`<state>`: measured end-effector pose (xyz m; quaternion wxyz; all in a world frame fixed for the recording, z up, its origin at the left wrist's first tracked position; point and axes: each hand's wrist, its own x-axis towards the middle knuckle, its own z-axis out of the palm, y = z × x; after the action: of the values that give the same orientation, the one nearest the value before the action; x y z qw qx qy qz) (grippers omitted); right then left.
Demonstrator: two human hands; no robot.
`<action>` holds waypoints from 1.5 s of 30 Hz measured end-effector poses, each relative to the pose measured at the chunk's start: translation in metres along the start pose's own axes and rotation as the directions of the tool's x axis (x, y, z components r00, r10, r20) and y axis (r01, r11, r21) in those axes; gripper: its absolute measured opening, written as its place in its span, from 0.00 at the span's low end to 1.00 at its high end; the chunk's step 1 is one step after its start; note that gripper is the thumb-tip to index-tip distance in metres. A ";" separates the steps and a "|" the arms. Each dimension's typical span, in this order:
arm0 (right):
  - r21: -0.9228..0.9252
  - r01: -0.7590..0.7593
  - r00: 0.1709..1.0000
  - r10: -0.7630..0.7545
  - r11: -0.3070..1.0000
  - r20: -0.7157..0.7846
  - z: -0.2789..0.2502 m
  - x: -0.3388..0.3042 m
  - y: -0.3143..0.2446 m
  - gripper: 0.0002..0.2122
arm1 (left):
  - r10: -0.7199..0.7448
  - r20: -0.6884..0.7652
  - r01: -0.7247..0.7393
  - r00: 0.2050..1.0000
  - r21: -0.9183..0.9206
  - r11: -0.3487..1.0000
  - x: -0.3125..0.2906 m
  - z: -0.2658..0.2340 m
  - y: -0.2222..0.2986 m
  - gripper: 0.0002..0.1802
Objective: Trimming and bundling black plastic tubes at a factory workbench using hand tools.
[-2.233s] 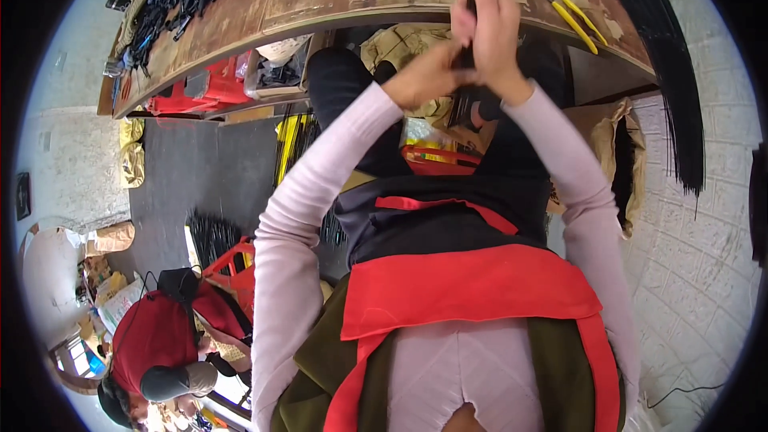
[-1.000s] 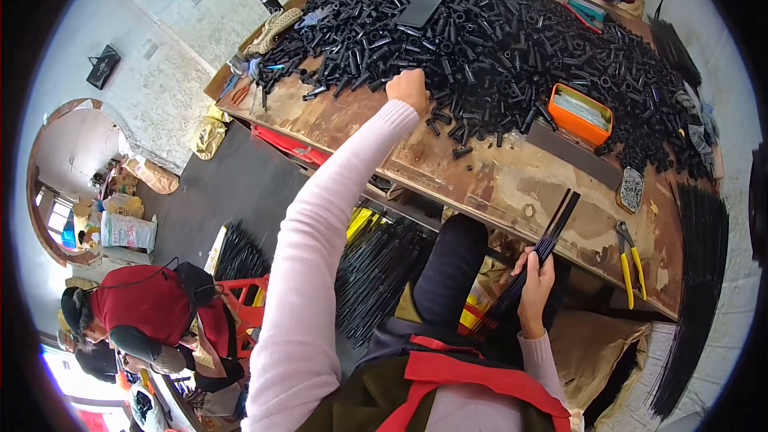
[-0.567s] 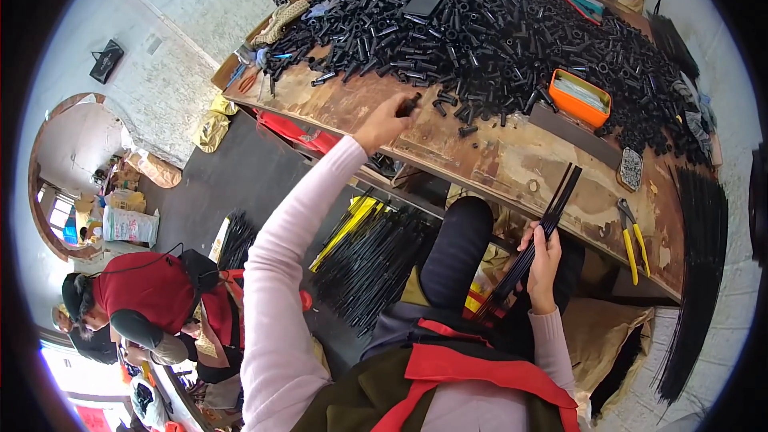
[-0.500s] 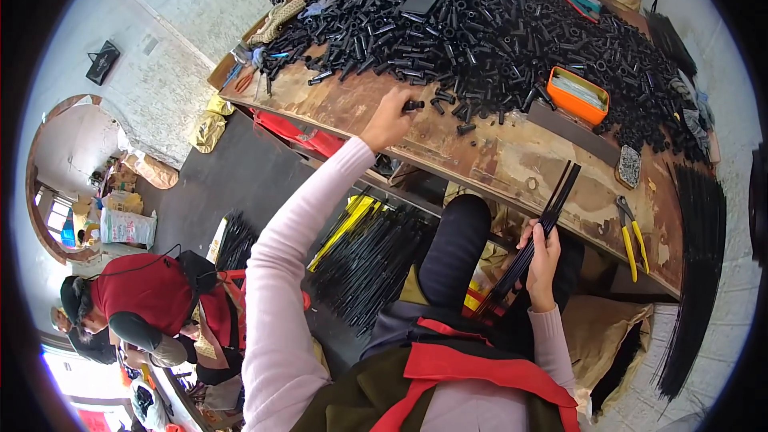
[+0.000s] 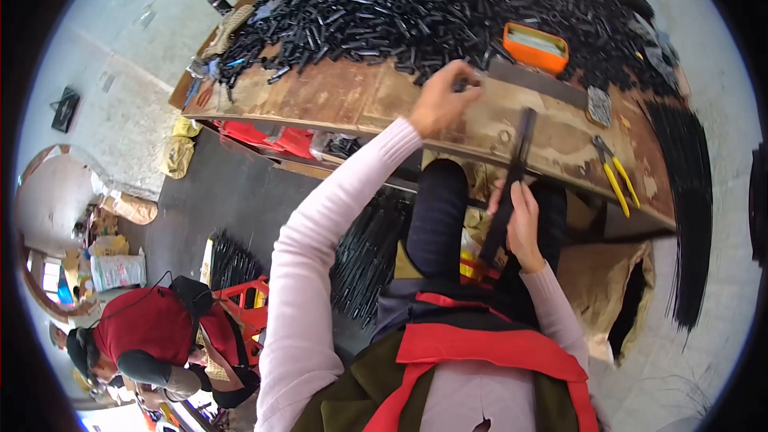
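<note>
My left hand [image 5: 444, 100] is closed on a small black tubular part [image 5: 462, 84], slightly blurred, above the workbench [image 5: 320, 104]. My right hand [image 5: 524, 224] grips a bundle of thin black rods [image 5: 524, 140] over my lap. The bundle slants, its upper end reaching over the bench edge and pointing toward my left hand. Space separates the part from the rods' tips. Behind my left hand spreads a large heap of similar short black tubular parts [image 5: 432, 16].
An orange box [image 5: 534, 48] stands by the heap, behind a dark flat bar [image 5: 538, 84]. Yellow-handled pliers [image 5: 614, 176] lie at the right. Long black rods hang over the bench's right end [image 5: 688, 216]; more lie on the floor [image 5: 368, 264]. Another person [image 5: 152, 328] bends at lower left.
My left hand has moved right with the black part, away from the heap's front and closer to the rod bundle. My right hand still holds the rods. The whole view has shifted.
</note>
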<state>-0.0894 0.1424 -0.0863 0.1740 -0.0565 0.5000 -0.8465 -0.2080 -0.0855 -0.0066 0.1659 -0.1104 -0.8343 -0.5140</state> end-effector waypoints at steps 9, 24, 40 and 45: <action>-0.548 0.495 0.869 -0.387 0.674 0.308 0.000 -0.052 0.012 0.16 | 0.250 0.493 0.107 0.833 -0.588 0.802 -0.079 0.058 0.195 0.18; -0.118 -0.098 0.993 0.089 0.988 -0.081 0.045 -0.105 -0.006 0.07 | -0.568 -0.284 0.112 0.773 -0.819 0.562 -0.175 0.063 0.066 0.07; -0.080 -0.122 0.989 0.114 0.989 -0.097 0.036 -0.099 -0.009 0.07 | -0.603 0.263 0.394 0.753 -0.915 0.092 -0.194 0.044 0.058 0.13; -0.051 -0.117 0.990 0.113 0.992 -0.083 0.037 -0.099 -0.010 0.07 | -0.577 0.308 0.455 0.757 -0.881 0.128 -0.192 0.042 0.070 0.16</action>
<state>0.0108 0.1507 -0.0519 0.2007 0.0015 0.5326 -0.8222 -0.0130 -0.0197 -0.0418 -0.0701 0.1390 -0.3644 -0.9182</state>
